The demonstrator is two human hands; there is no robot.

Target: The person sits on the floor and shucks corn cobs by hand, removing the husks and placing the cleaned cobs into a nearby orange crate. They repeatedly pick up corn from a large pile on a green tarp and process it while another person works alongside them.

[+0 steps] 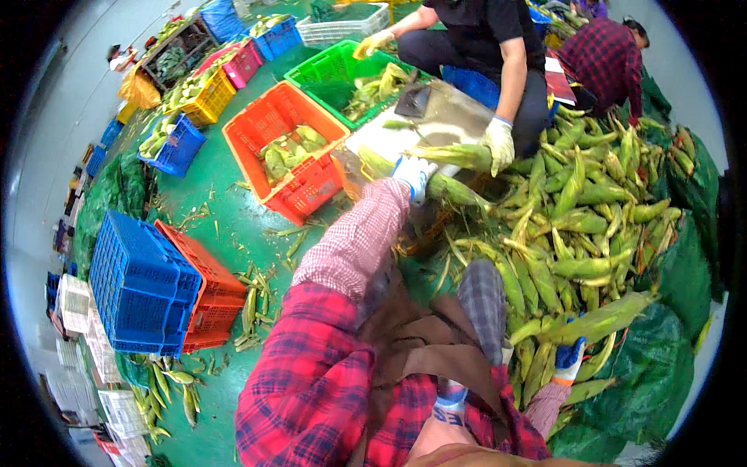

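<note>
Left hand (pixel 415 176) curled around one corn ear (pixel 457 191); right hand (pixel 569 359) clasping another ear (pixel 608 317), beside heaped corn (pixel 582 226)

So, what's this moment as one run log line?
left hand: gripping corn ear | right hand: at long ear, grip unclear | co-worker's gloved hand: on another ear | orange crate: corn inside

corn (pixel 607 317) partly hides the right hand (pixel 569 359).
</note>
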